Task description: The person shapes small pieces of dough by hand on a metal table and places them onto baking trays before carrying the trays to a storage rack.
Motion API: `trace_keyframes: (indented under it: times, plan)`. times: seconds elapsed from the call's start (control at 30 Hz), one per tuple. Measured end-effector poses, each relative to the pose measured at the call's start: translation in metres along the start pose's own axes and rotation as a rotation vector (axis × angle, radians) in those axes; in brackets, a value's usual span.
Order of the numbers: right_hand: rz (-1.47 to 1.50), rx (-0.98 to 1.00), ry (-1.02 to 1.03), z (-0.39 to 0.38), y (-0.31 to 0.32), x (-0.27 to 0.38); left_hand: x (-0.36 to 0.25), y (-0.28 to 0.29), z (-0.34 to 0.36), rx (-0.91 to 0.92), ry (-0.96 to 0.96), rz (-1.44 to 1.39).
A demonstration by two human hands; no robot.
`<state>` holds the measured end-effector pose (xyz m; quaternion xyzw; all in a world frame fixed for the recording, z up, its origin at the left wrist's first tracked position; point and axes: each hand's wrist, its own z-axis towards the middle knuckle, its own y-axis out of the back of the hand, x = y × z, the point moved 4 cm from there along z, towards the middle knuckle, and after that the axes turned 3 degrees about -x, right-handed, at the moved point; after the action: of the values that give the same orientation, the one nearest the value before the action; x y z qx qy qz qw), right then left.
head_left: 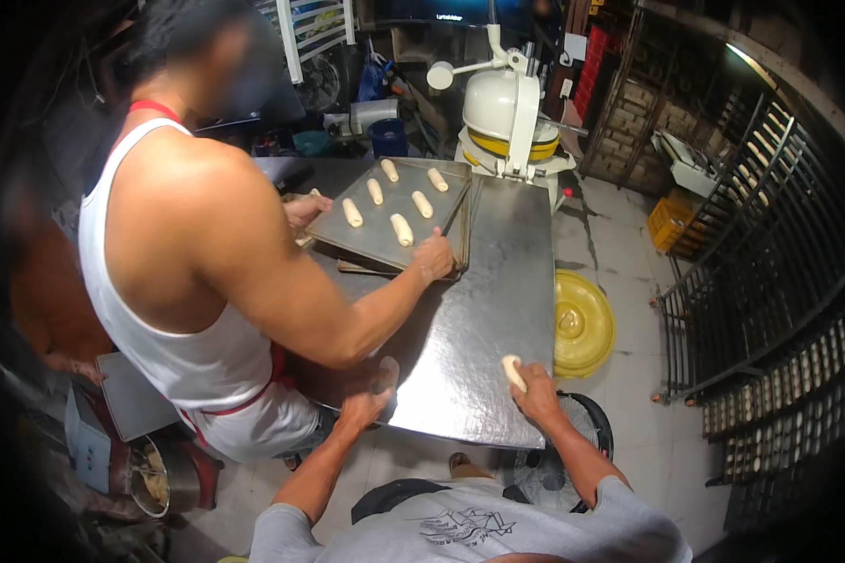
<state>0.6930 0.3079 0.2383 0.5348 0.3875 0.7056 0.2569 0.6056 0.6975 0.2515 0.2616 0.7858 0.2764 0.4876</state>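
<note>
Steel table, dough in curled right hand, left hand unclear

1. And the right grip here, fingers covering part of the dough roll!
2. Over to the left grip: a pale smear at its fingertips, too blurred to name.
3. The co-worker, head blurred out, blocks the desk's left side.
4. Down low, the fan is partly masked by the desk corner.
5. Up top, the screen is sliced by the frame edge!
</note>
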Motion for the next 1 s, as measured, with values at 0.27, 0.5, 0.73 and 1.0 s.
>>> trace_keyframes:
  times: [0.27, 0.5, 0.73, 1.0]
  plan:
    - [-0.186, -0.008, 0.214, 0.091, -0.024, 0.04, -0.032, -0.04, 0.06, -0.446, -0.731, 0.346]
    - [-0.238, 0.032, 0.278, 0.103, -0.097, 0.009, -0.041, -0.053, 0.091, -0.278, -0.625, 0.617]
    - [-0.223, 0.033, 0.449, 0.068, -0.027, 0.025, -0.066, -0.031, 0.059, -0.3, -0.572, 0.555]
    - [-0.325, -0.033, 0.433, 0.057, -0.05, 0.013, -0.039, -0.056, 0.076, -0.46, -0.683, 0.549]
